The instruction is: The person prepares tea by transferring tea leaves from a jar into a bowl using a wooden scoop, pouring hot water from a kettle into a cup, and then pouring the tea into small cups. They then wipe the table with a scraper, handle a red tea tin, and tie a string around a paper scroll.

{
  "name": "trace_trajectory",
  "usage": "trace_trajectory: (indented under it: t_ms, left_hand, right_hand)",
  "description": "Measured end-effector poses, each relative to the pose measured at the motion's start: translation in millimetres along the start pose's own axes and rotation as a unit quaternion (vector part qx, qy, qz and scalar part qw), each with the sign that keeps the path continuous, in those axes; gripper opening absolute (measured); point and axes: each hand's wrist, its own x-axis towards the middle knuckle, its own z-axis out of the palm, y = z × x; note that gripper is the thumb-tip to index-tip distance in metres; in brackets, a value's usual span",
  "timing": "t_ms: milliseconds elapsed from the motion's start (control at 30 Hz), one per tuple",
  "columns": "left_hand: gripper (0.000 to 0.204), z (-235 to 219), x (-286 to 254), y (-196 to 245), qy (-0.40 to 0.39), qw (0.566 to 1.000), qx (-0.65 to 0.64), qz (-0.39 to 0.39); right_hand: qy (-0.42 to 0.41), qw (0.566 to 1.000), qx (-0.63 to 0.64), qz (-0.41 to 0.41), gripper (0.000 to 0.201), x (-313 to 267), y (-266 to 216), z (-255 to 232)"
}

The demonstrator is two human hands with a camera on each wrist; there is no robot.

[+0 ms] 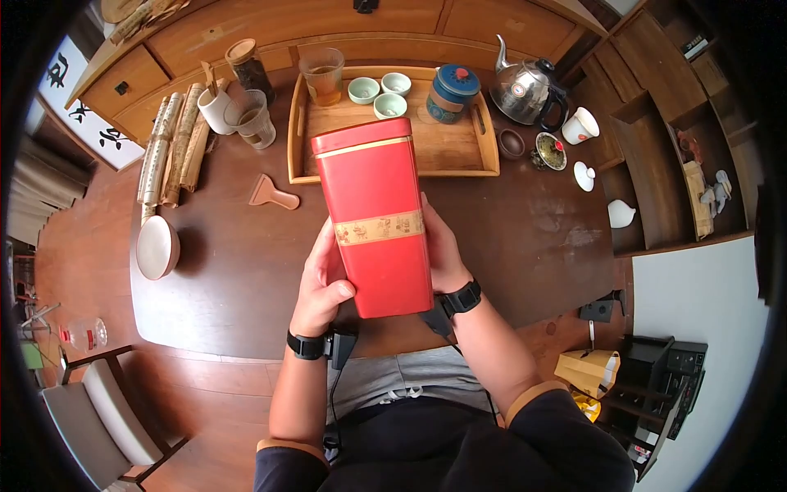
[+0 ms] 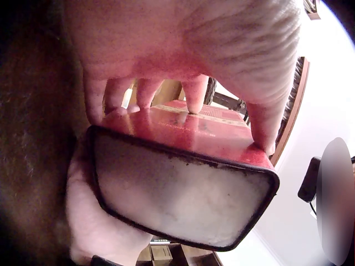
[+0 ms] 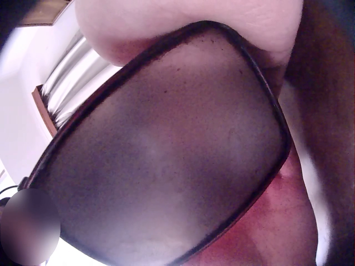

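Note:
A tall red tin [image 1: 377, 230] with a gold label band and a lidded top is held between both hands over the near part of the table. My left hand [image 1: 324, 283] grips its left side, thumb near the lower front edge, the other fingers behind. On the opposite side my right hand [image 1: 443, 250] holds the tin, its fingers mostly hidden behind it. In the left wrist view the left fingers [image 2: 147, 91] spread along one face, and the tin's dull metal base [image 2: 177, 191] faces the camera. The base [image 3: 166, 149] also fills the right wrist view.
Beyond the tin lies a wooden tray [image 1: 475, 164] bearing small green cups [image 1: 390, 106], a glass [image 1: 323, 78] and a blue canister [image 1: 452, 94]. A steel kettle [image 1: 525, 90] stands right of it. Leftward are a brown scraper-shaped piece [image 1: 273, 194], a bowl [image 1: 158, 248] and bamboo rolls [image 1: 172, 152].

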Motion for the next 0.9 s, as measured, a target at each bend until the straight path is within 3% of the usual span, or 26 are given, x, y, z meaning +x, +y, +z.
trace_trajectory:
  t_ms: [500,700,900]
  left_hand:
    - [0.130,0,2,1,-0.008,1.000,-0.007,-0.005]
    - [0.128,-2,1,-1,-0.008,1.000,-0.010,0.005]
    - [0.127,-3,2,-2,-0.008,1.000,-0.005,0.007]
  right_hand:
    - [0.023,0.996,-0.075,-0.031,0.055,-3,-2,6]
    - [-0.054,0.998,0.032,-0.002,0.054,0,-2,-4]
    - [-0.036,0.999,-0.002,-0.011,0.054,0,-1,-5]
